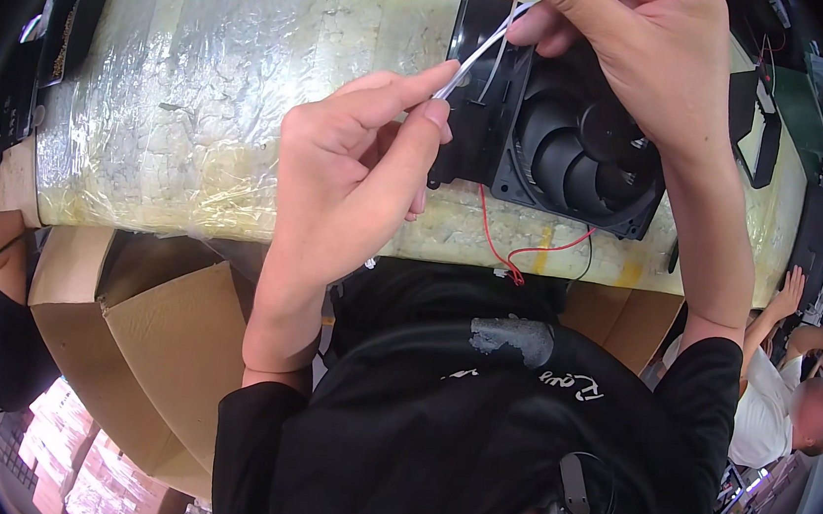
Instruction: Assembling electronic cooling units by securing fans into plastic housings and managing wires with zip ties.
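Note:
White wires (480, 52) stretch between my two hands above a black housing. My left hand (362, 148) pinches their lower end between thumb and forefinger. At the upper end, my right hand (640, 41) grips the wires with its fingers, partly cut off by the top edge. Beneath my right wrist lies a black fan (580, 149) set in a square frame, part of it hidden by my arm. The black housing (460, 148) adjoins its left side. Red wires (503, 256) trail from the fan toward the near table edge.
The table (188, 107) has a crinkled, film-covered top. Open cardboard boxes (159, 362) stand below its near edge. Black parts (71, 36) lie at the far left, and a black bracket (760, 132) sits at the right. Other people (773, 411) are at both sides.

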{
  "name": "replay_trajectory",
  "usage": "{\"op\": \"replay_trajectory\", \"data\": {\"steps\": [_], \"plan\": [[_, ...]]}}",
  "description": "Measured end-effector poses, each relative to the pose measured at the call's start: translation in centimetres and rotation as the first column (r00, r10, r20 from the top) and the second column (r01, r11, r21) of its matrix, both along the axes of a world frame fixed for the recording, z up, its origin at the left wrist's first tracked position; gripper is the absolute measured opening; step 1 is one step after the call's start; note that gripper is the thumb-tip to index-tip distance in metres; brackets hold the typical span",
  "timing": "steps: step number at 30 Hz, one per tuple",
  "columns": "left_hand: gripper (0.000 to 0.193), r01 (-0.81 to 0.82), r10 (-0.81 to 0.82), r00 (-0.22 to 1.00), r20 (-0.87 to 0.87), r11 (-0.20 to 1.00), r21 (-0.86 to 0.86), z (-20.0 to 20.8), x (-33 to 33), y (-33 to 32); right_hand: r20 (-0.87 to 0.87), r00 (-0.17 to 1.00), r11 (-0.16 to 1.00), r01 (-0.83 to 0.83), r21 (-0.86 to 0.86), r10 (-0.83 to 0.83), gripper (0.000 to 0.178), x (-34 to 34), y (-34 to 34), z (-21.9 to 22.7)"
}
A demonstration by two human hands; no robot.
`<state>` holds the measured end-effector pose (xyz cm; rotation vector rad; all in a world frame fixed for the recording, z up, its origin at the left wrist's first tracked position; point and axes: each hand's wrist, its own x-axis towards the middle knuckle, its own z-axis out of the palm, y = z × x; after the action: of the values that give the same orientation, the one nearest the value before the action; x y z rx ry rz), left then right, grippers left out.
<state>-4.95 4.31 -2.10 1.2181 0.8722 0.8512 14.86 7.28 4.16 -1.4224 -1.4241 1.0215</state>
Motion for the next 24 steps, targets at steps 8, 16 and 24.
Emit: {"op": "replay_trajectory", "data": {"steps": [8, 16, 24], "plan": [[0.027, -0.026, 0.027, 0.999, 0.029, 0.999, -0.036, 0.1, 0.1, 0.0, 0.039, 0.998, 0.990, -0.037, -0.137, 0.043, 0.013, -0.1, -0.2, 0.7], [0.027, 0.136, -0.139, 0.990, -0.006, 0.975, -0.174, 2.1, -1.2, 1.1, 0.318, 0.922, 0.974, -0.223, -0.037, 0.223, 0.011, 0.1, -1.6, 2.0], [0.032, 0.195, -0.146, 0.922, -0.359, 0.975, 0.103, 1.5, -0.7, 0.4, 0.594, 0.666, 0.867, -0.485, -0.115, 0.451, 0.018, -0.2, -0.8, 1.7]]}}
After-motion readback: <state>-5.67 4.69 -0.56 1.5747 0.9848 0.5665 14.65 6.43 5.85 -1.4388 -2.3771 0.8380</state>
